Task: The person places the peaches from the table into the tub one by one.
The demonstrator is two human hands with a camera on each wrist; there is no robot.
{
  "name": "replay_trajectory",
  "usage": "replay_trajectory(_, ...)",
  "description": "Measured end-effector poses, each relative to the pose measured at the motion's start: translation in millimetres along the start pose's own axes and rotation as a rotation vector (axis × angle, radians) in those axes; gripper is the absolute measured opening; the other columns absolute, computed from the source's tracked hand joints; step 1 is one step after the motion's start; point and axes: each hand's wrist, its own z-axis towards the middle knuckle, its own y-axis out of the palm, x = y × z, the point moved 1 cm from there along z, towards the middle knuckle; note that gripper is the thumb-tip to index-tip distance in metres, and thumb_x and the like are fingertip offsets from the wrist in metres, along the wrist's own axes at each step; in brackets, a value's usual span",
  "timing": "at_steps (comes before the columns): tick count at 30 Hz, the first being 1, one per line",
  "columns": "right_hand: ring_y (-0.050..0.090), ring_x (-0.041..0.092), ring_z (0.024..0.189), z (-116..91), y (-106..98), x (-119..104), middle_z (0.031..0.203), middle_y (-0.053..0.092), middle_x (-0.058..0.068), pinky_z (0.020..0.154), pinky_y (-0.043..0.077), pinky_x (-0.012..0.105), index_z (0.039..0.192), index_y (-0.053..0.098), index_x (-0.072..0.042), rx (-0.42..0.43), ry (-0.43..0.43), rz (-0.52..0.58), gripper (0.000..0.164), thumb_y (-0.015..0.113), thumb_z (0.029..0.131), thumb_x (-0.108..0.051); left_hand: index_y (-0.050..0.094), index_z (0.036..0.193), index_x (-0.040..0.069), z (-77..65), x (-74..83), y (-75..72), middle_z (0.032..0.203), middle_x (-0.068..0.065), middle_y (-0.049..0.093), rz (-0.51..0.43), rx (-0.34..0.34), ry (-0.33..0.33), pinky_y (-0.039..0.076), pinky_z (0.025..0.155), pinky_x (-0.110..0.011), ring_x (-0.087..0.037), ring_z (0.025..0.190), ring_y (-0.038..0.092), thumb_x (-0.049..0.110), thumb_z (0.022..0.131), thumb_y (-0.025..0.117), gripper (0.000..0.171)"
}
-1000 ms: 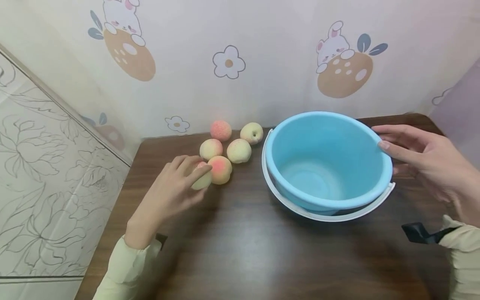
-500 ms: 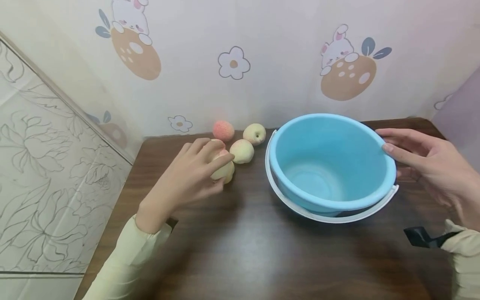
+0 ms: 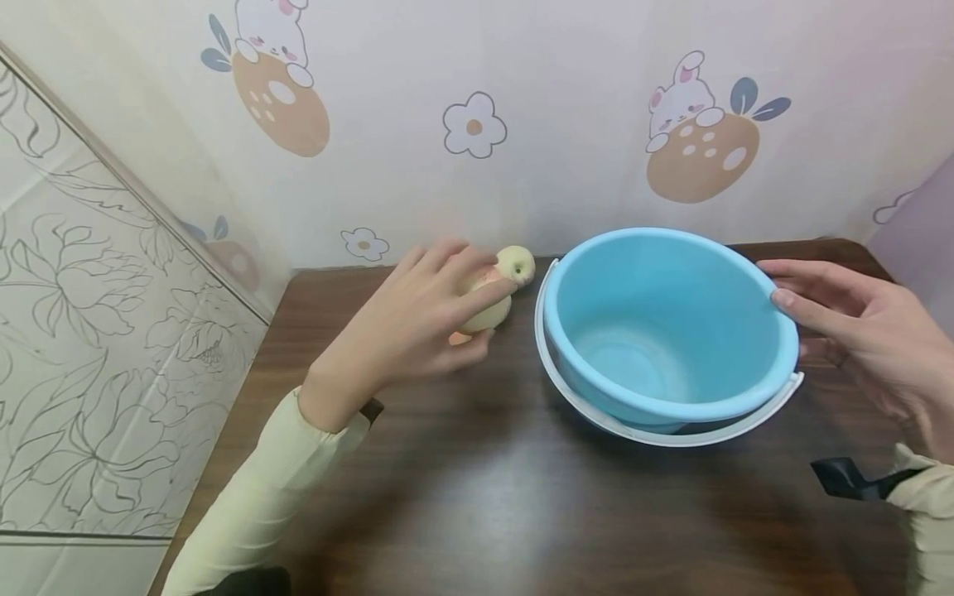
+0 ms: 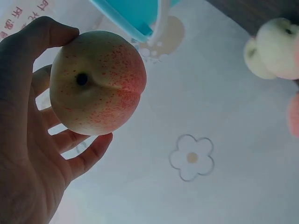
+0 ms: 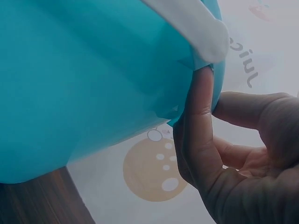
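Observation:
My left hand (image 3: 428, 319) grips a yellow peach with red speckles (image 4: 98, 84), thumb on one side and fingers on the other. In the left wrist view the peach appears held up, with its dark stem hole showing. In the head view the hand covers most of the other peaches; one pale peach (image 3: 517, 263) shows beyond the fingertips, by the wall. My right hand (image 3: 872, 331) pinches the right rim of a light blue bucket (image 3: 663, 306), thumb inside and fingers outside. The bucket's white handle (image 3: 641, 435) hangs down along its front.
The brown wooden table (image 3: 462, 513) meets a wall (image 3: 566, 149) papered with rabbits and flowers. A panel with flower line drawings (image 3: 82, 372) stands at the left. More peaches (image 4: 278, 46) lie beyond the held one in the left wrist view.
My left hand, with the peach in it, has moved right and slightly up across the other peaches, towards the bucket. My right hand stays on the bucket rim. The head view has shifted slightly.

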Motion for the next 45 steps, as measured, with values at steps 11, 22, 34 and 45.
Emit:
replay_trajectory(11,0.075,0.008,0.079,0.6,-0.2,-1.1,0.107,0.076,-0.014,0.055,0.06,0.032,0.141,0.063,-0.019,-0.025,-0.009,0.123,0.042,0.065,0.101,-0.005,0.065,0.129,0.022,39.6,8.3,-6.5,0.126,-0.007,0.062,-0.019,0.004,0.072,0.049,0.091,-0.047,-0.031,0.12,0.056,0.033,0.093,0.065,0.038)
replay_trajectory(22,0.076,0.012,0.075,-0.8,-1.3,-1.4,0.111,0.076,-0.017,0.057,0.061,0.032,0.14,0.063,-0.023,-0.039,0.02,0.107,0.041,0.064,0.102,-0.007,0.065,0.124,0.02,71.2,14.6,-3.9,0.127,-0.007,0.063,0.015,-0.011,0.142,0.051,0.088,-0.045,-0.031,0.12,0.057,0.029,0.092,0.053,0.035)
replay_trajectory(34,0.074,0.005,0.082,0.0,-0.8,0.9,0.113,0.073,-0.02,0.057,0.061,0.032,0.143,0.06,-0.023,-0.024,0.004,0.043,0.042,0.064,0.103,-0.009,0.064,0.127,0.023,104.0,26.5,9.2,0.131,-0.005,0.06,0.002,-0.134,0.212,0.046,0.085,-0.038,-0.026,0.12,0.053,0.028,0.091,0.045,0.041)
replay_trajectory(45,0.075,0.007,0.081,0.7,-1.8,0.8,0.114,0.073,-0.019,0.057,0.061,0.033,0.143,0.06,-0.023,-0.041,0.021,0.07,0.043,0.063,0.103,-0.009,0.058,0.139,0.04,140.4,35.3,37.0,0.138,0.009,0.054,-0.102,-0.471,0.17,0.043,0.095,-0.028,-0.012,0.124,0.046,0.045,0.095,0.053,0.044)
